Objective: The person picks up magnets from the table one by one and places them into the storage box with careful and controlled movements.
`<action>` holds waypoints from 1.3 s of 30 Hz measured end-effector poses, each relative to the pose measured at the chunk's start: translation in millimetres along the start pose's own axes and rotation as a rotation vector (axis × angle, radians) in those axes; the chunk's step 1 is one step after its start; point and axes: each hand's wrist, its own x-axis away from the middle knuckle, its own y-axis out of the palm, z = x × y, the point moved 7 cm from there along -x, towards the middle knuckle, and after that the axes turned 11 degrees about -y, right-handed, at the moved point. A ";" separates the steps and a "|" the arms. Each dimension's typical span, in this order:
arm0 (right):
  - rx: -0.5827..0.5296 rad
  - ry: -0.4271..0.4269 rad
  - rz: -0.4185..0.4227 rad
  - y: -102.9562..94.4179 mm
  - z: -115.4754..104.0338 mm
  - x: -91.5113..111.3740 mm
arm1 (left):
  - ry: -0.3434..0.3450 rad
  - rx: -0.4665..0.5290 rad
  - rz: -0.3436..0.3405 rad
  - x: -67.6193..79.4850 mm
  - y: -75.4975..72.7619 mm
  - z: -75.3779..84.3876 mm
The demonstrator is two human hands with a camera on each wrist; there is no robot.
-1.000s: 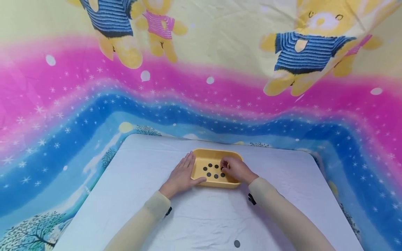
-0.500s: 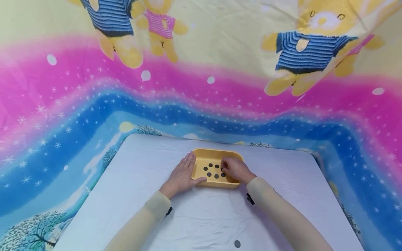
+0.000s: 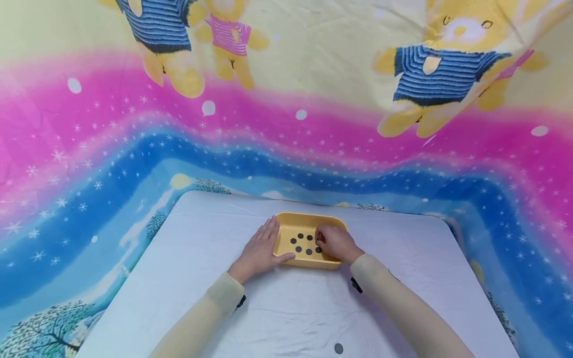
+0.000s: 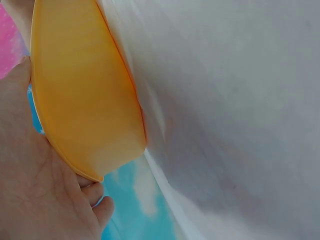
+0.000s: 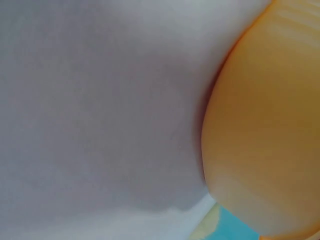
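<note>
A yellow rectangular tray [image 3: 309, 219] lies on the white-covered table, with several small dark grey discs [image 3: 298, 249] flat on its floor, roughly in a ring. My left hand [image 3: 257, 251] rests along the tray's left end, fingers straight and thumb over the near rim. The left wrist view has that hand [image 4: 40, 165] against the rim of the yellow tray [image 4: 85, 90]. Over the right part of the ring, my right hand [image 3: 335, 242] reaches in with curled fingers, pinching a dark disc that its fingertips mostly hide. Only the tray's outer wall [image 5: 265, 125] shows in the right wrist view, without the hand.
Another dark grey disc [image 3: 338, 348] lies on the white tablecloth [image 3: 286, 318] near the front. A patterned cloth with bears [image 3: 286, 124] hangs behind and beside the table.
The right forearm has shifted slightly left, its fingertips staying at the same place in the ring. The dark disc under them shows less now. The left hand and the tray hold still.
</note>
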 end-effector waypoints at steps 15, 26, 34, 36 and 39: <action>0.021 -0.050 0.050 -5.3 -4.1 4.7 | 0.004 0.000 0.003 0.0 1.0 -0.2; -0.170 -0.021 0.089 -11.0 1.5 9.1 | -0.005 -0.024 0.006 -0.6 1.4 -0.5; -0.202 -0.063 0.131 -22.1 -1.4 28.2 | 0.001 -0.029 0.020 -0.1 -0.4 0.5; -0.200 -0.075 0.146 -25.0 -1.5 33.6 | 0.004 -0.021 0.023 0.0 -1.4 0.7; -0.180 -0.089 0.172 -30.7 -2.2 41.6 | 0.006 -0.012 0.024 0.0 -2.1 0.8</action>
